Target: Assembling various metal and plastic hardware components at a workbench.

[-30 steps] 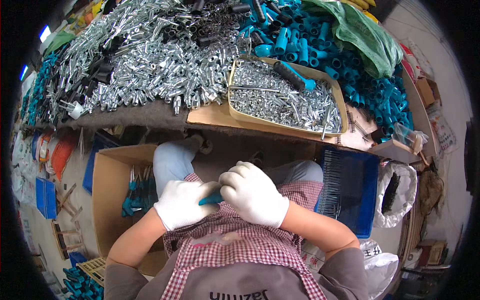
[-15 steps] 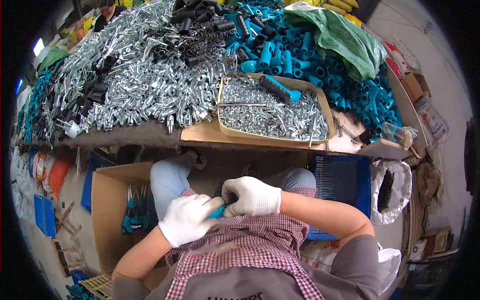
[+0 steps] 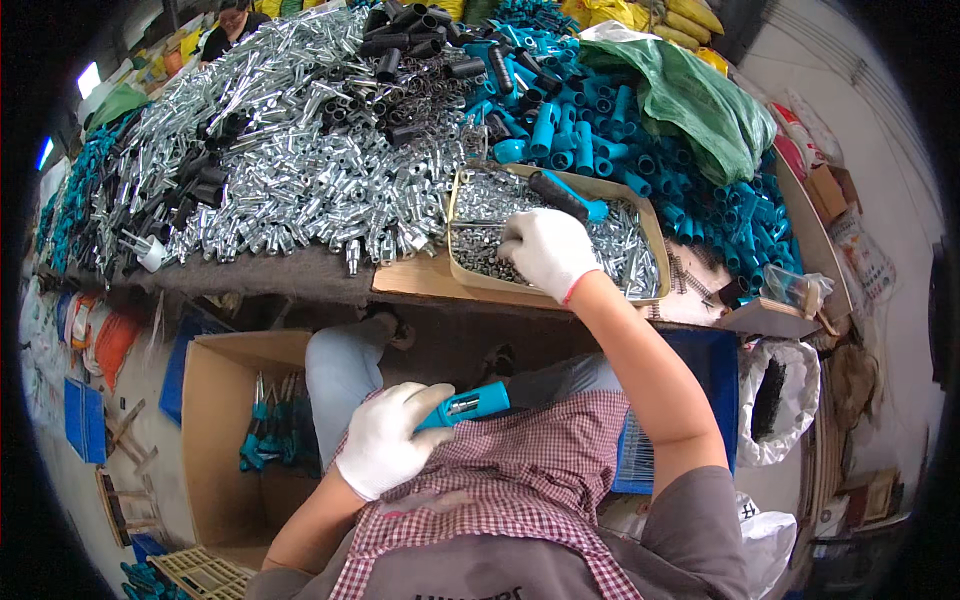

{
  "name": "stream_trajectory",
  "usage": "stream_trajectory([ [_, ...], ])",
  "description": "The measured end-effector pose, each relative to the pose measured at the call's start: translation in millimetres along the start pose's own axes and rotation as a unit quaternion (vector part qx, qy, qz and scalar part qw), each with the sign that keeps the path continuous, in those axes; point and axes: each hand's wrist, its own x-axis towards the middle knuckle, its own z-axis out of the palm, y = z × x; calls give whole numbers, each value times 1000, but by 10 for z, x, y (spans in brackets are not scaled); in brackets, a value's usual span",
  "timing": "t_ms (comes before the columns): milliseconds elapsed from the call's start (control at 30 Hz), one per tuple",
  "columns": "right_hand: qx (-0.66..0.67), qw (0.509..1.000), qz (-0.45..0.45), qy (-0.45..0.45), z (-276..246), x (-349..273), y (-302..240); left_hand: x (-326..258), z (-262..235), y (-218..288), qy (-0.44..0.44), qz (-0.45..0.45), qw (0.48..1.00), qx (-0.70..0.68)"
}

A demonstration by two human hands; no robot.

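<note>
In my left hand (image 3: 382, 440), above my lap, is a teal plastic tool handle (image 3: 485, 400). My fingers wrap its near end, and a shiny metal piece shows in a slot along its side. My right hand (image 3: 550, 250) reaches over a cream tray (image 3: 458, 272) filled with small metal parts (image 3: 480, 240). Its fingers curl down against the parts at the tray's middle, and their tips are hidden. A teal-and-black tool handle (image 3: 565, 195) lies across the tray's far side, just beyond my right hand.
Metal sleeves (image 3: 330, 190) lie heaped on the bench, with black tubes (image 3: 405, 40) and teal handles (image 3: 600, 120) behind. A green sack (image 3: 700, 105) covers some handles. Below stand a cardboard box (image 3: 215, 420) holding teal tools and a blue bin (image 3: 700, 370). Someone sits at the far left.
My right hand has left the teal handle and moved forward to the tray. The left hand keeps the handle, whose slotted side is now exposed.
</note>
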Motion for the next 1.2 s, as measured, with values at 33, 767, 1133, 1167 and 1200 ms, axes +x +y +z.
stream_trajectory([
  [33, 17, 999, -6, 35, -8, -7, 32, -9, -11, -17, 1, -1, 1000, 0],
  [767, 115, 956, -240, -121, 74, -1119, -808, 126, -181, -40, -11, 18, 993, 114],
  [1133, 307, 913, -268, -2, 119, -867, -569, 61, -63, -50, -37, -141, 981, -130],
  [1167, 222, 955, -196, 31, 49, -742, -513, 51, -24, -74, -20, -117, 985, -124],
  [1200, 136, 981, -122, 61, -17, -591, -465, 54, 2, -90, -2, -96, 988, -118],
])
